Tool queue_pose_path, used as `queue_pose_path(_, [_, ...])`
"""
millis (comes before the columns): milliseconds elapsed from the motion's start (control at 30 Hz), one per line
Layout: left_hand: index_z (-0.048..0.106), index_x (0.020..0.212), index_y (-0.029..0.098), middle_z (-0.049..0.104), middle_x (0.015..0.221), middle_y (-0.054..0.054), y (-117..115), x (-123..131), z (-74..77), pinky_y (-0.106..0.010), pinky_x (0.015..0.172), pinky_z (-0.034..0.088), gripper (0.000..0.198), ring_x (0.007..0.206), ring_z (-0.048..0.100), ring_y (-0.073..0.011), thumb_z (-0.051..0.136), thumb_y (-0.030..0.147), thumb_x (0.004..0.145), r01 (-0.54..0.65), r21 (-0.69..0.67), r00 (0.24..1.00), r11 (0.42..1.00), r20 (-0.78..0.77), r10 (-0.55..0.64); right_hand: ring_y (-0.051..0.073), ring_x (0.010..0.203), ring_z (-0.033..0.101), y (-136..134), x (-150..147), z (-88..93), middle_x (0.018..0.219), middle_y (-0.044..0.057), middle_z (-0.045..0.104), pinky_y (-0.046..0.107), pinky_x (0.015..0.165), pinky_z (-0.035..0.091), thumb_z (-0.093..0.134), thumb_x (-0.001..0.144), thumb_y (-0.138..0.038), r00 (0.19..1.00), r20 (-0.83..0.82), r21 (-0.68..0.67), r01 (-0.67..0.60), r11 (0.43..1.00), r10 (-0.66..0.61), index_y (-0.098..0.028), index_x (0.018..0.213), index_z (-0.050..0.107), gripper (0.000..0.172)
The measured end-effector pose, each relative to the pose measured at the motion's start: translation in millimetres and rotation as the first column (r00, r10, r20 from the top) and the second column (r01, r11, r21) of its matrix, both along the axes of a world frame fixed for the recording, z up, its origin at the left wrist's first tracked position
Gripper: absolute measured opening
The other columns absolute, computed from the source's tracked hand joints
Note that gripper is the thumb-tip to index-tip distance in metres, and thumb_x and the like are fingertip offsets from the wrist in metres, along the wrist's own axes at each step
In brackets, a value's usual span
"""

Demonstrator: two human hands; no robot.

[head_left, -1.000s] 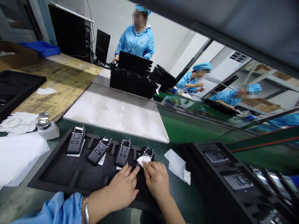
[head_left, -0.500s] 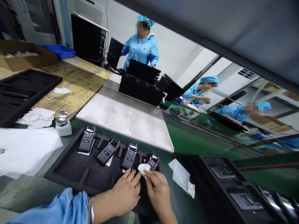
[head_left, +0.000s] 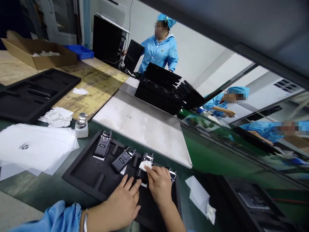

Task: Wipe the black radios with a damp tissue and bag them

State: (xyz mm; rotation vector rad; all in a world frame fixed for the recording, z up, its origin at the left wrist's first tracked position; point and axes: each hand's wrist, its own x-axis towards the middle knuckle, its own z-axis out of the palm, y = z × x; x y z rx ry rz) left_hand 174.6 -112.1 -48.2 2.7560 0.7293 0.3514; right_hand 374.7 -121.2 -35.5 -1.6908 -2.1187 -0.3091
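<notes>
A black foam tray [head_left: 84,170] lies before me with several black handheld radios in its slots. My right hand [head_left: 158,185] pinches a small white wipe [head_left: 145,165] against the third radio [head_left: 145,164] from the left. My left hand [head_left: 123,201] lies flat on the tray beside that radio, fingers stretched toward its lower end. Two more radios [head_left: 103,147] [head_left: 123,159] lie to the left, untouched. A fourth radio [head_left: 172,174] peeks out behind my right hand.
A small pump bottle [head_left: 81,125], crumpled wipes [head_left: 56,116] and white sheets [head_left: 33,148] lie left. A metal plate [head_left: 145,125] sits beyond the tray. Another black tray [head_left: 256,206] is at right. Stacked trays [head_left: 161,90] and people in blue coats stand farther off.
My right hand has shifted the wipe from the fourth radio to the third one. My left hand moved with it. My head turned, so the scene slid rightward.
</notes>
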Motion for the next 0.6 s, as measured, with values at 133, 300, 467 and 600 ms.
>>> queue_pose_path(133, [0.06,0.128,0.006,0.051,0.14,-0.022,-0.1,0.7,-4.2,-0.056,0.108,0.031,0.057,0.129,0.047,-0.0378,0.036,0.049,0.098,-0.01,-0.019,1.0,1.0,0.016,0.01,0.02,0.082,0.057,-6.6,11.1,-5.7,0.089,0.004,0.064,0.042,0.087,0.04,0.045,0.094,-0.013,1.0,-0.008,0.011,-0.02,1.0,0.02,-0.026,0.109,0.067,0.029])
queue_pose_path(300, [0.062,0.126,0.005,0.052,0.138,-0.024,-0.2,3.5,-8.6,-0.055,0.106,0.031,0.055,0.128,0.047,-0.039,0.042,0.048,0.097,-0.011,-0.033,0.999,0.999,0.034,0.012,0.021,0.077,0.057,-18.2,16.9,-17.3,0.086,0.005,0.066,0.039,0.076,0.043,0.047,0.095,-0.017,0.997,-0.029,0.078,0.068,0.995,-0.066,-0.022,0.106,0.066,0.022])
queue_pose_path(467, [0.064,0.12,0.011,0.06,0.132,-0.015,1.3,-6.3,-5.2,-0.05,0.107,0.034,0.044,0.116,0.055,-0.0305,0.044,0.043,0.097,0.027,0.037,0.99,0.999,0.137,-0.032,0.02,0.077,0.06,-25.8,3.0,-11.1,0.086,0.005,0.067,0.036,0.075,0.047,0.048,0.096,-0.021,0.986,-0.157,0.025,0.054,0.998,-0.05,-0.022,0.099,0.069,0.021])
queue_pose_path(600, [0.065,0.115,0.017,0.063,0.127,-0.009,13.8,-34.8,5.9,-0.047,0.109,0.035,0.031,0.113,0.058,-0.0258,0.05,0.034,0.094,-0.17,0.129,0.96,0.977,0.246,0.135,0.02,0.081,0.061,0.7,-19.8,9.4,0.089,0.005,0.065,0.034,0.075,0.049,0.055,0.094,-0.025,0.94,-0.337,0.074,0.089,0.993,-0.059,-0.023,0.101,0.07,0.017])
